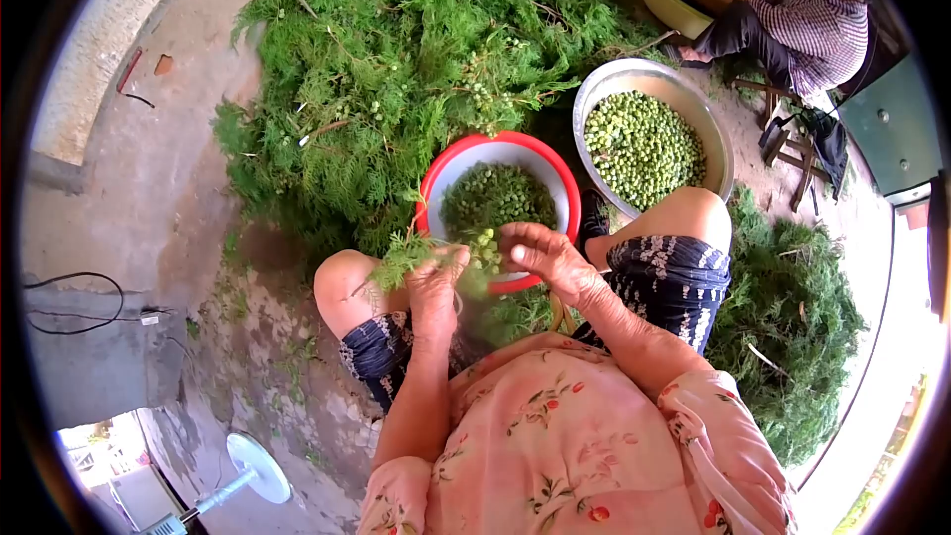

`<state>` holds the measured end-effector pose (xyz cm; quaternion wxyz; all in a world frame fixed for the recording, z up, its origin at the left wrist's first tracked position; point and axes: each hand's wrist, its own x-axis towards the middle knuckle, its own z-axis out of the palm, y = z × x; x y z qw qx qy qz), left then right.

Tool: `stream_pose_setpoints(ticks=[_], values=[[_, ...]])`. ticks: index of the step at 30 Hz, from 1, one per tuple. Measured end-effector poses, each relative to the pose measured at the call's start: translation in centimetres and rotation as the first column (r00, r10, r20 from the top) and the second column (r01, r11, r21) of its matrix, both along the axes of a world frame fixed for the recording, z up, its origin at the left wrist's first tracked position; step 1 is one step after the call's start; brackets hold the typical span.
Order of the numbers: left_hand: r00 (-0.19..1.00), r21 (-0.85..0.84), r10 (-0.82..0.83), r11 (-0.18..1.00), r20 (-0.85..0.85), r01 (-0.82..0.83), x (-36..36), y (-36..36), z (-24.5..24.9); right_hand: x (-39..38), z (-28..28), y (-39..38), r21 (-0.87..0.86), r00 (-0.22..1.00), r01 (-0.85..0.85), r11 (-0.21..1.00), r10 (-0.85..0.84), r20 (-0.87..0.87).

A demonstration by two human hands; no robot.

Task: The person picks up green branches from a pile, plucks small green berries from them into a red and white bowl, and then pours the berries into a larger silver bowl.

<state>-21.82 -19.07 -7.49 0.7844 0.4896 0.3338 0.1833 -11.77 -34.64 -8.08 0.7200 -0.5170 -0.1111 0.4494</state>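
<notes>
My left hand (433,282) pinches a feathery green conifer sprig (404,254), its foliage sticking out to the left. A cluster of round green berry-like cones (484,250) hangs between my two hands. My right hand (551,260) is at the right of that cluster, thumb and fingers apart, fingertips close beside it. Both hands are over the near rim of a red-rimmed basin (569,188), which holds green cones mixed with bits of foliage (498,196).
A large heap of cut branches (396,69) lies beyond the basin. At the right stands a metal basin (715,129) of green cones (644,149); a darker foliage pile (788,327) lies nearer. A person (807,30) sits far right by a yellow basin (669,8). A fan (260,469) stands lower left.
</notes>
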Motion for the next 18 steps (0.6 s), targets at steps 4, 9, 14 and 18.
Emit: stream_pose_setpoints(ticks=[4,9,14,18], values=[[0.996,-0.070,-0.078,0.994,0.049,0.082,-0.1,0.0,-0.2,0.3,0.8,0.6,-0.054,0.972,0.036,0.998,-0.022,0.234],[0.988,-0.072,-0.151,0.986,0.034,0.153,-0.2,-0.7,0.5,-0.4,2.4,1.9,-0.255,0.924,-0.085,0.963,0.172,0.341],[0.967,-0.065,-0.199,0.980,-0.162,0.190,-0.1,-0.8,0.8,-0.9,0.9,2.2,-0.192,0.879,0.084,0.978,0.018,0.476],[0.948,-0.075,-0.172,0.985,-0.269,0.158,-0.1,-1.6,1.6,-0.8,-0.9,2.2,-0.213,0.867,0.159,0.964,-0.034,0.497]])
